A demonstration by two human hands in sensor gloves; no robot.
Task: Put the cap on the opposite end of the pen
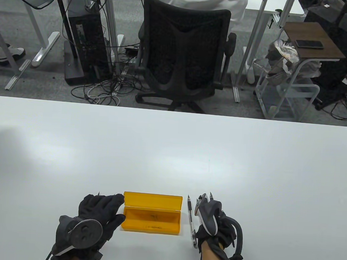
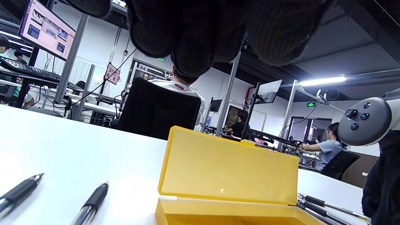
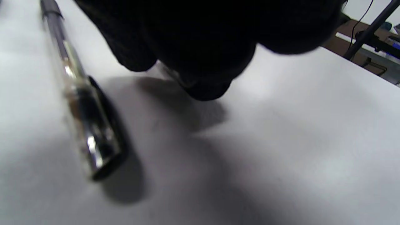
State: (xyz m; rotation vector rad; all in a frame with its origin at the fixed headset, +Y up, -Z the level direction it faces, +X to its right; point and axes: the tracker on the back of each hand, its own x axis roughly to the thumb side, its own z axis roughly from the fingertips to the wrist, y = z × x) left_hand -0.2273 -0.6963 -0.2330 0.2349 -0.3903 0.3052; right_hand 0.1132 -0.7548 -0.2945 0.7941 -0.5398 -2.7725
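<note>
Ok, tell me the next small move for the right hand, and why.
Probably close the right hand on the pen beside it. The pen lies on the white table right of the open yellow case, its cap seemingly posted on the near end, and no finger visibly grips it.

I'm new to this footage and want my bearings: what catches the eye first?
The open yellow case near the table's front edge stands out. The left hand rests beside its left end, and the right hand lies to its right, next to a pen on the white table.
</note>
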